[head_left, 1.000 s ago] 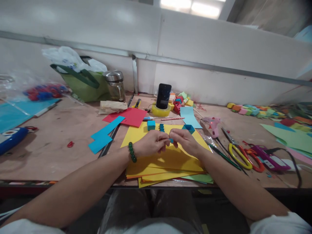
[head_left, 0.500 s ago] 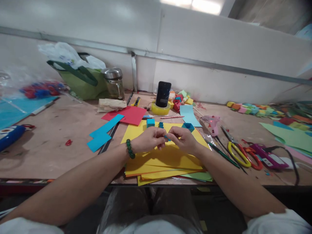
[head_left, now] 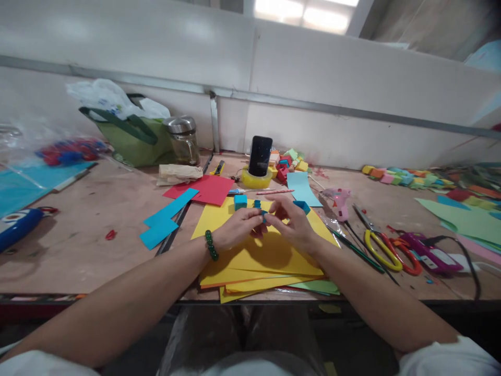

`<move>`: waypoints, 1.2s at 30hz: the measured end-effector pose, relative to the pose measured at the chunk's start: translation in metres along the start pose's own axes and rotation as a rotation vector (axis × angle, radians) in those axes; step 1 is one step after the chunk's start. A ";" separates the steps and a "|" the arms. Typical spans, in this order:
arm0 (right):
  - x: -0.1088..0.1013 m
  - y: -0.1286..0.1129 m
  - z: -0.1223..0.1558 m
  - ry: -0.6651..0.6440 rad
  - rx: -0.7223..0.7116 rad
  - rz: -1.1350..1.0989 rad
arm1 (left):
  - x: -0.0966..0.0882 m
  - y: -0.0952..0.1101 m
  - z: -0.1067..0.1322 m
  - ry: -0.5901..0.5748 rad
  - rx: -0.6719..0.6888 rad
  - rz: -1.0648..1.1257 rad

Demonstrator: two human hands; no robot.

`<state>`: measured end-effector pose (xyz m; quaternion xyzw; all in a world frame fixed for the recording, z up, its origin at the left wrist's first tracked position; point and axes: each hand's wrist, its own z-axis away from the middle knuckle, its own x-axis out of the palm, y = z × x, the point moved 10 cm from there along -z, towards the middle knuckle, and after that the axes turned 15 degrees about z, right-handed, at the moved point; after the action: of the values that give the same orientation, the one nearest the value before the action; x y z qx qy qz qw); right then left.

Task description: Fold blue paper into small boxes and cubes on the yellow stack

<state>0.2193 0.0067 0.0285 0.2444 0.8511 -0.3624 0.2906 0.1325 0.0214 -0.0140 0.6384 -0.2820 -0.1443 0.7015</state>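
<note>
My left hand and my right hand meet over a stack of yellow paper sheets at the table's near edge. Both pinch a small blue folded paper piece between their fingertips. A green bead bracelet circles my left wrist. Just beyond the hands, on the yellow paper, lie a blue paper cube, a small blue folded strip and an open blue paper box.
Blue paper offcuts and a red sheet lie to the left. A phone stands in a tape roll. A pink glue gun, scissors, a green bag and a jar surround the work area.
Both hands have shifted a little forward on the yellow paper, still working the small blue piece; my right fingers have lifted and spread slightly.
</note>
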 end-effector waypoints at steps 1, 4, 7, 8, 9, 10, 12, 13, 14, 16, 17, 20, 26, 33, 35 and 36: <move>0.000 -0.005 0.000 -0.014 -0.050 -0.010 | 0.000 0.001 0.000 -0.001 0.008 -0.011; -0.005 -0.009 -0.002 0.022 -0.108 0.032 | 0.003 0.001 0.000 -0.042 0.028 -0.014; -0.010 -0.006 -0.003 0.058 -0.094 0.064 | 0.005 -0.006 -0.001 -0.077 -0.007 0.032; -0.009 -0.006 -0.003 0.048 -0.098 0.058 | 0.005 -0.008 -0.002 -0.080 -0.026 0.044; -0.007 -0.006 -0.002 0.029 -0.103 0.049 | 0.005 -0.010 -0.003 -0.077 -0.041 0.054; -0.005 -0.005 -0.002 0.007 -0.105 0.041 | 0.003 -0.012 -0.003 -0.070 -0.053 0.063; -0.001 -0.002 -0.001 -0.017 -0.090 0.034 | 0.001 -0.013 -0.004 -0.052 -0.070 0.079; 0.000 0.002 -0.001 -0.021 -0.067 0.036 | 0.000 -0.014 -0.004 -0.042 -0.077 0.083; 0.001 0.007 0.000 -0.020 -0.035 0.044 | -0.001 -0.015 -0.003 -0.036 -0.085 0.085; -0.002 0.015 0.001 0.010 0.040 0.057 | -0.001 -0.016 -0.003 -0.030 -0.104 0.079; -0.008 0.017 0.002 0.052 0.071 0.066 | -0.001 -0.016 -0.002 -0.024 -0.112 0.073; -0.033 0.002 0.005 0.219 0.018 0.137 | -0.003 -0.015 -0.002 0.011 -0.111 0.062; -0.016 -0.024 0.004 0.069 -0.184 0.327 | -0.004 -0.009 -0.002 0.026 -0.047 0.003; -0.008 0.003 0.000 0.072 -0.031 0.269 | -0.002 -0.007 -0.002 0.003 -0.025 -0.062; -0.007 0.000 -0.001 0.063 -0.043 0.217 | -0.002 -0.005 -0.002 0.015 -0.012 -0.078; -0.007 -0.002 -0.001 0.064 -0.048 0.190 | -0.003 -0.004 -0.002 0.020 -0.006 -0.086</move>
<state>0.2229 0.0046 0.0343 0.3283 0.8415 -0.3047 0.3021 0.1320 0.0236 -0.0189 0.6493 -0.2466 -0.1689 0.6993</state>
